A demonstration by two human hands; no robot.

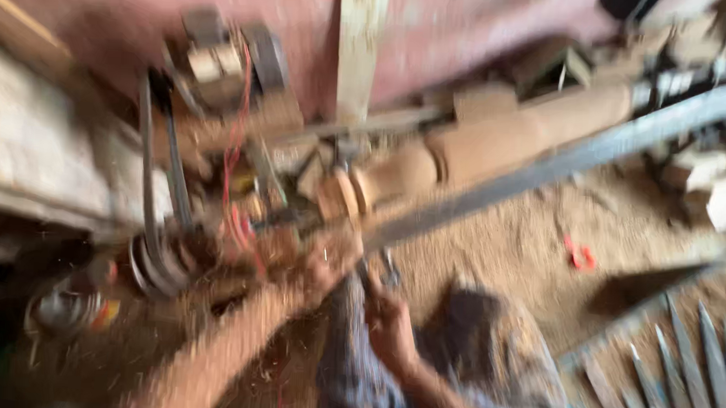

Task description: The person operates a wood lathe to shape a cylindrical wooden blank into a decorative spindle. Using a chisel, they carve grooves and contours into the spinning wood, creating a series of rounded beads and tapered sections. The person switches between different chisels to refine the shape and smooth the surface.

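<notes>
Both hands (351,285) grip a metal tool (380,270) just below the wooden spindle (496,140).

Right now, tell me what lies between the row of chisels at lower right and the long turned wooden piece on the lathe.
In the head view, between the chisels and the turned wooden piece lie a long grey metal rail and sawdust-covered ground with a small red object.

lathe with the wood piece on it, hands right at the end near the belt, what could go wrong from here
1. Both the left hand and the right hand work close to the end of the turned wood piece; fingers might get caught if it spins.
2. The drive belt runs uncovered beside the left forearm and could snag it.
3. Loose red wires hang near the belt.
</notes>
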